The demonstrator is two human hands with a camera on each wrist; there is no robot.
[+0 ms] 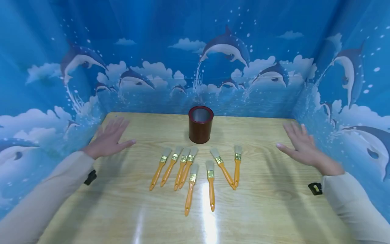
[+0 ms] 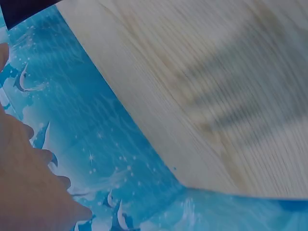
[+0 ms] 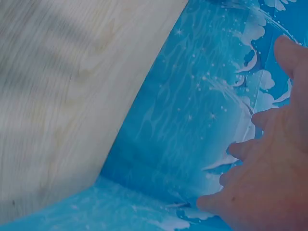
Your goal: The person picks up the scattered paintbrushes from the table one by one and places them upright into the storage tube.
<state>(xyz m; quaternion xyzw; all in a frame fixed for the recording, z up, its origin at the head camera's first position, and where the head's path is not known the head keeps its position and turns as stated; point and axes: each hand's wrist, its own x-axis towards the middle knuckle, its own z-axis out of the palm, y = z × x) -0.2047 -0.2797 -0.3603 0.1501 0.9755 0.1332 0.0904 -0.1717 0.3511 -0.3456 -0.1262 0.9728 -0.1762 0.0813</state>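
Observation:
Over the table's left side my left hand point(image 1: 108, 140) hovers with its fingers spread and nothing in it. My right hand point(image 1: 301, 145) is held the same way over the right side, also holding nothing. Between them several paintbrushes with orange handles and pale bristles lie flat, bristle ends pointing away from me. The leftmost brush point(image 1: 157, 173) lies closest to the left hand; the rightmost brush point(image 1: 237, 167) is closest to the right. Two brushes, one of them this front brush point(image 1: 189, 195) and the other this one point(image 1: 211, 189), lie nearer me. Behind the brushes stands a dark red cylindrical can point(image 1: 200, 130), open at the top.
The light wood table point(image 1: 146, 217) ends at a blue curtain point(image 1: 170, 44) printed with dolphins, at the back and both sides. In the wrist views, table corners meet the curtain. A black strap piece point(image 1: 315, 188) shows at the right wrist.

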